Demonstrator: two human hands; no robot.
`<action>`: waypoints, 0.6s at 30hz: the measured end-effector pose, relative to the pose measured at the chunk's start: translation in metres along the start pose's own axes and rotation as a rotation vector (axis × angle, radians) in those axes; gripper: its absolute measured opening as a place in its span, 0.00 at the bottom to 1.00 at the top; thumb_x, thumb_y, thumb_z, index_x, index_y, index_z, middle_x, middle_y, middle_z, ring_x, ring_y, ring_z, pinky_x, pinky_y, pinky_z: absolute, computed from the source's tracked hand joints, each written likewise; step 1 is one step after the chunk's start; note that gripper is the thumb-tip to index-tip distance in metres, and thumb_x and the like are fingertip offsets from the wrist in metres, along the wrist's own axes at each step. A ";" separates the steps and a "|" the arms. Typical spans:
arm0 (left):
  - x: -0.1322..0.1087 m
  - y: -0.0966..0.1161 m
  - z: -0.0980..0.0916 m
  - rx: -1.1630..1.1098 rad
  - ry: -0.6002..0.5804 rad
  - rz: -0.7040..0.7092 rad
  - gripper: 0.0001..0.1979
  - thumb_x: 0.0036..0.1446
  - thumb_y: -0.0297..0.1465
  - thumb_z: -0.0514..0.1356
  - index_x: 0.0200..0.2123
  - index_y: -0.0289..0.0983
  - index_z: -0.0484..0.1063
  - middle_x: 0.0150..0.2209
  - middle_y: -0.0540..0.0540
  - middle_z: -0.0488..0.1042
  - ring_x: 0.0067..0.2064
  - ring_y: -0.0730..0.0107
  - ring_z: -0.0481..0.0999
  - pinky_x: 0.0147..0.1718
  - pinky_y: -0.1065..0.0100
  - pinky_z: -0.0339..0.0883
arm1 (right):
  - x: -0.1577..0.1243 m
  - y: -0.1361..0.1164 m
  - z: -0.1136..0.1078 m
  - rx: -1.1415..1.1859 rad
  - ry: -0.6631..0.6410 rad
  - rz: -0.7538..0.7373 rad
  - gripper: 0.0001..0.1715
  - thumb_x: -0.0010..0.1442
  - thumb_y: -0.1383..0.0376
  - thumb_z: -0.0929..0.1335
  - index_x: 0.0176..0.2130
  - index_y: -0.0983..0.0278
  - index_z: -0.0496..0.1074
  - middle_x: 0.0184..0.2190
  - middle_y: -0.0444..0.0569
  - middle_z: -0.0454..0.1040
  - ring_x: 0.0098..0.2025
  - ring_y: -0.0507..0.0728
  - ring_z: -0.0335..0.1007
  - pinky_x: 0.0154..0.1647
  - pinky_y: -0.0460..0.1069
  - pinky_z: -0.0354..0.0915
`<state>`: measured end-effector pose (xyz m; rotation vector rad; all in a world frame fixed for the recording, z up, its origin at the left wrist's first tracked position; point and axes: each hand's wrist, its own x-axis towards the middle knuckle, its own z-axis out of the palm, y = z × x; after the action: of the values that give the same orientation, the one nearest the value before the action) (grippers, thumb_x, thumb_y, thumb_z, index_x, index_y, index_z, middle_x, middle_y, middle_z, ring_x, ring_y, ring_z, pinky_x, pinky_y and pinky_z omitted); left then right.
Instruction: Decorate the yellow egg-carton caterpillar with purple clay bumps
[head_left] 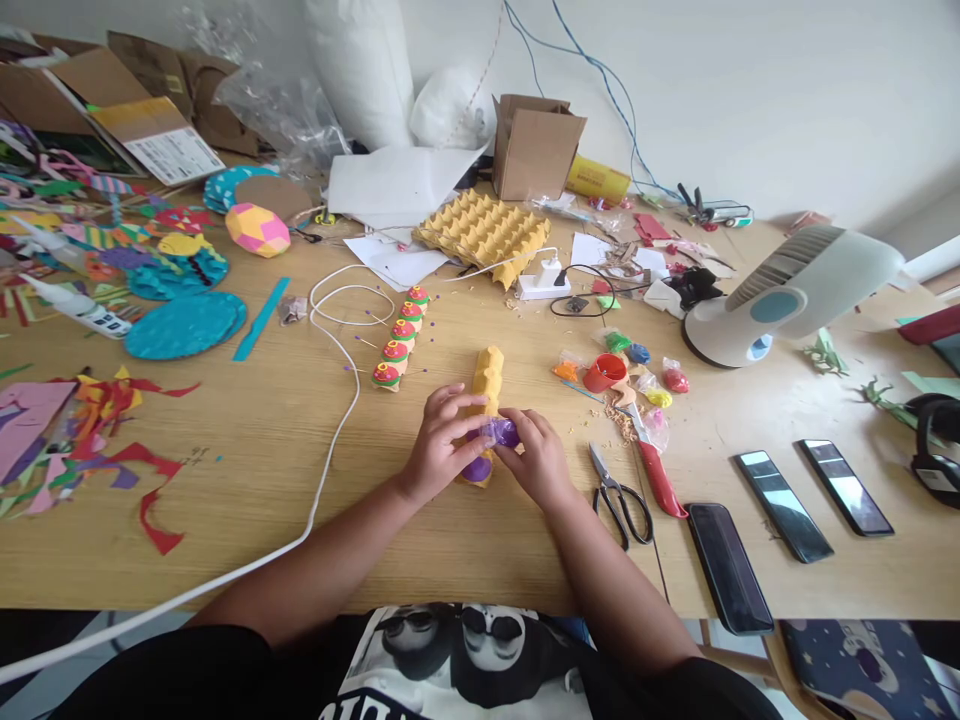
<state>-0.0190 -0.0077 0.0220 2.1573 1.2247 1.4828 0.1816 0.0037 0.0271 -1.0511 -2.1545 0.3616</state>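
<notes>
Paper scraps: coloured offcuts lie loose at the far left of the table, well apart from the hands.
White cable: it curves from the near left edge up toward the middle, passing near the left forearm without touching it.
Decorated strip: a row of red-and-green topped cups lies beyond the left hand, slanting away.
Left hand: its fingers curl closed over the left side of the yellow carton strip, pinning it to the table.
Yellow carton strip: it lies between the two hands with its long axis running away from the body and its near end under the fingers.
Purple clay lump: it sits on the strip's near part, directly between the hands; the right hand is nearer.
Right hand: its fingertips are pinched shut on the lump from the right.
Scissors: they lie just beside the right wrist, with a red-handled knife next to them.
Phones: three lie at the near right edge.
Open room: there is bare wood in front of the hands, toward the body, and to their left.
</notes>
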 end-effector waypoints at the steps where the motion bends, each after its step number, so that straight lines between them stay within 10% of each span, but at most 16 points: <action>1: 0.000 0.000 0.001 -0.004 -0.006 -0.001 0.11 0.60 0.31 0.67 0.47 0.43 0.79 0.54 0.43 0.76 0.64 0.54 0.65 0.65 0.46 0.61 | 0.000 0.001 0.000 -0.002 -0.001 -0.009 0.22 0.66 0.62 0.71 0.57 0.62 0.68 0.44 0.55 0.78 0.44 0.62 0.76 0.47 0.56 0.73; 18: 0.002 0.007 -0.003 0.053 0.032 0.036 0.05 0.58 0.26 0.67 0.37 0.41 0.76 0.41 0.45 0.76 0.58 0.56 0.69 0.59 0.50 0.66 | -0.001 -0.002 0.004 0.009 0.033 -0.144 0.26 0.67 0.63 0.70 0.62 0.58 0.66 0.48 0.56 0.78 0.49 0.62 0.76 0.49 0.58 0.74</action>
<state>-0.0176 -0.0113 0.0293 2.2089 1.2551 1.5220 0.1778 0.0016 0.0244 -0.8840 -2.1821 0.2845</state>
